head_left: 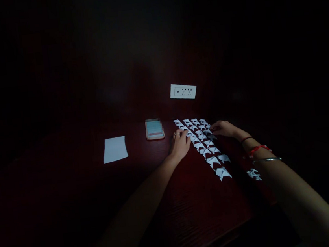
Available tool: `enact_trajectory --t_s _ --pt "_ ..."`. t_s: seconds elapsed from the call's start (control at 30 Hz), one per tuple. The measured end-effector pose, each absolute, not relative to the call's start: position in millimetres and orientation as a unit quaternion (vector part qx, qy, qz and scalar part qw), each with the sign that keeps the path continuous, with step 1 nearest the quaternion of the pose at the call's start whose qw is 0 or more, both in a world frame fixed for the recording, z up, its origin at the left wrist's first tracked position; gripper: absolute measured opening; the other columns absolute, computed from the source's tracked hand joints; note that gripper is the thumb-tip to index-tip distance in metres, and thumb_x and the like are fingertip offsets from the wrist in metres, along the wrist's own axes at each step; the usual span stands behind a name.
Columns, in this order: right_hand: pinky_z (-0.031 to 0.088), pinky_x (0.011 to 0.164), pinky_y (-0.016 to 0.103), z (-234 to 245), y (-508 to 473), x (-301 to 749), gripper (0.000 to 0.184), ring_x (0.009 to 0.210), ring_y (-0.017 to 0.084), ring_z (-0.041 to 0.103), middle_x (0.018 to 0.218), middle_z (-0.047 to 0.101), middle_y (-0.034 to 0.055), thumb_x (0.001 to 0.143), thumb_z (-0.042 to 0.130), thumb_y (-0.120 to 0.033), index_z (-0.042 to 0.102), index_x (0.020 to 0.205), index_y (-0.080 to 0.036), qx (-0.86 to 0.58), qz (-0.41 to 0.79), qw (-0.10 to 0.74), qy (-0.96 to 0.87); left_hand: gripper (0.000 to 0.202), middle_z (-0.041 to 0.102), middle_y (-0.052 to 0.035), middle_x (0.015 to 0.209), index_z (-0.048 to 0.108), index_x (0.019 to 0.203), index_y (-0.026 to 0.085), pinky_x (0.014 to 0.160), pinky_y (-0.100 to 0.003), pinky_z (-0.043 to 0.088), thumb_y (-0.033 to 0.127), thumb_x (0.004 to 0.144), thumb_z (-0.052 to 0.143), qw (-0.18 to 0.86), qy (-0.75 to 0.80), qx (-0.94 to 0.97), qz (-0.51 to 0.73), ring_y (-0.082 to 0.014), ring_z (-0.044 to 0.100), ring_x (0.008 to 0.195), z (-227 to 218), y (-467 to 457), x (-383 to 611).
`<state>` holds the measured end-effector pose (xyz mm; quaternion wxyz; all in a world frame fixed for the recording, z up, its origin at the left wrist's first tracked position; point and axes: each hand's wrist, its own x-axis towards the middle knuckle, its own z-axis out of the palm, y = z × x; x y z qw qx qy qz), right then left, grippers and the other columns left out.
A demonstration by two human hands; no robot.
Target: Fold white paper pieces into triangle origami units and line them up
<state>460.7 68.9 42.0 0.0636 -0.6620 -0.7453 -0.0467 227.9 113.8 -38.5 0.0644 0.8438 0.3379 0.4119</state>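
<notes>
Head view: left hand curled at the left edge and right hand at the right edge of folded papers rowed on the tabletop, can't tell if either grips; papers probably light, crease-stiff, crushable, best pinched gently by a fold.

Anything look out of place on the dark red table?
Yes, mildly: a small, jumbled cluster of white, paper-like pieces lies beside the right forearm, apart from the orderly rows of white folded-paper shapes. It may be deliberate. No spill or damage shows, but much is dark.
</notes>
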Motion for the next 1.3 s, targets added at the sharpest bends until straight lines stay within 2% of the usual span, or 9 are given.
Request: enact_trajectory --t_s 0.13,0.2,0.3,0.47,0.53,0.63,0.83,1.1,1.3 --pt "0.039 0.065 0.023 45.1 54.5 404.2 0.026 0.070 0.014 0.053 0.084 0.059 0.0049 0.069 0.053 -0.027 0.062 0.091 -0.018 -0.635 -0.041 0.106 -0.764 0.030 0.038 -0.0072 0.112 0.045 0.108 0.019 0.090 -0.037 0.028 0.019 0.078 0.042 0.020 0.322 0.865 0.384 -0.0217 0.035 0.106 -25.3 99.6 167.5" --pt "0.040 0.066 0.024 41.6 50.1 364.4 0.025 0.069 0.014 0.053 0.084 0.060 0.0060 0.070 0.052 -0.026 0.062 0.090 -0.016 -0.605 -0.025 0.131 -0.785 0.031 0.038 -0.0064 0.114 0.043 0.110 0.021 0.090 -0.037 0.028 0.018 0.079 0.041 -0.052 0.300 0.887 0.348 -0.0218 0.033 0.108 -16.6 96.5 124.6" --pt "0.040 0.067 0.022 30.3 48.3 298.7 0.022 0.073 0.014 0.055 0.085 0.061 0.0057 0.070 0.052 -0.023 0.062 0.087 -0.014 -0.561 0.004 0.147 -0.815 0.030 0.037 -0.0079 0.115 0.044 0.110 0.019 0.089 -0.037 0.030 0.019 0.081 0.038 -0.111 0.380 0.851 0.344 -0.0226 0.033 0.108 -6.3 97.3 55.2" --pt "0.040 0.070 0.020 4.4 55.5 201.3 0.021 0.077 0.013 0.055 0.086 0.062 0.0037 0.071 0.051 -0.021 0.062 0.088 -0.016 -0.500 0.045 0.169 -0.848 0.031 0.036 -0.0088 0.115 0.042 0.112 0.018 0.088 -0.036 0.031 0.026 0.083 0.034 -0.093 0.527 0.788 0.305 -0.0236 0.034 0.107 -10.0 102.3 -40.1" --pt "0.039 0.072 0.022 -5.2 61.5 174.0 0.023 0.081 0.015 0.054 0.089 0.061 0.0060 0.072 0.050 -0.023 0.061 0.091 -0.015 -0.501 0.044 0.181 -0.845 0.032 0.038 -0.0100 0.112 0.043 0.111 0.017 0.085 -0.036 0.034 0.029 0.083 0.033 -0.080 0.546 0.782 0.290 -0.0235 0.038 0.104 -16.8 105.3 -60.6" --pt "0.037 0.076 0.026 -15.8 71.3 149.8 0.032 0.087 0.017 0.051 0.096 0.055 0.0093 0.073 0.049 -0.027 0.056 0.101 -0.014 -0.516 0.033 0.200 -0.832 0.035 0.042 -0.0110 0.108 0.042 0.112 0.016 0.081 -0.036 0.036 0.033 0.085 0.029 -0.052 0.559 0.783 0.267 -0.0232 0.042 0.099 -25.6 111.9 -70.4" --pt "0.037 0.078 0.027 -23.1 82.8 140.0 0.043 0.088 0.016 0.048 0.099 0.049 0.0089 0.074 0.048 -0.035 0.047 0.112 -0.016 -0.531 0.034 0.214 -0.819 0.037 0.044 -0.0080 0.109 0.043 0.111 0.022 0.082 -0.039 0.033 0.042 0.083 0.032 -0.019 0.535 0.817 0.215 -0.0239 0.042 0.100 -31.0 119.9 -64.3" --pt "0.039 0.074 0.028 -27.9 90.7 137.7 0.041 0.088 0.019 0.050 0.097 0.050 0.0077 0.073 0.048 -0.042 0.050 0.109 -0.021 -0.540 0.029 0.215 -0.813 0.031 0.046 -0.0050 0.110 0.045 0.109 0.023 0.082 -0.038 0.032 0.036 0.083 0.032 -0.008 0.499 0.842 0.203 -0.0229 0.042 0.100 -31.3 117.8 -63.6" --pt "0.038 0.077 0.026 -31.9 102.4 139.5 0.028 0.089 0.017 0.050 0.097 0.052 0.0066 0.076 0.047 -0.033 0.058 0.099 -0.021 -0.514 0.017 0.232 -0.826 0.028 0.048 -0.0043 0.108 0.048 0.105 0.023 0.081 -0.037 0.034 0.034 0.082 0.035 -0.002 0.480 0.851 0.214 -0.0219 0.044 0.098 -31.0 119.0 -62.7"
